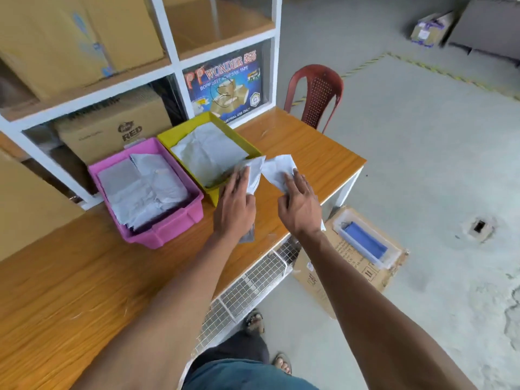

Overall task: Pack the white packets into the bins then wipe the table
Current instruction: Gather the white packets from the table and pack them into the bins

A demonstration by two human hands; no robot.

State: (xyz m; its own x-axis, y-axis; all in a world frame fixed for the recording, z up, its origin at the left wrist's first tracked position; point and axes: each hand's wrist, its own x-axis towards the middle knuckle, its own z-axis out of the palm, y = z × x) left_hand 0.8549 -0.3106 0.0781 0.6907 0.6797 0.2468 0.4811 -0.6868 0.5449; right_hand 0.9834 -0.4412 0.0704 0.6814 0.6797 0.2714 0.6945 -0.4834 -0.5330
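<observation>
Both hands work over the far right part of the orange wood-grain surface (309, 153), by the near corner of the yellow rectangular plastic bin (180, 132). The left hand (235, 205) holds a crumpled white packet (254, 171), its fingers stretched along the packet's left side, and a greyish piece shows under its wrist; how the thumb lies cannot be told. The right hand (299, 205) holds a second crumpled white packet (277, 167), with the fingers curled over its lower edge, so that grip is closed on the packet. The two packets meet at a pinched point between the hands, just beyond the bin's near right corner.

Inside the yellow bin lies a large wrinkled grey-white packet (206, 153). To its left, touching or nearly so, stands a pink rectangular plastic bin (168, 229) filled with several flat white packets (146, 190).

Behind the bins rises a white shelf unit (173, 66) holding brown cardboard boxes (112, 128). A dark red plastic chair (318, 94) stands at the far end of the surface.
</observation>
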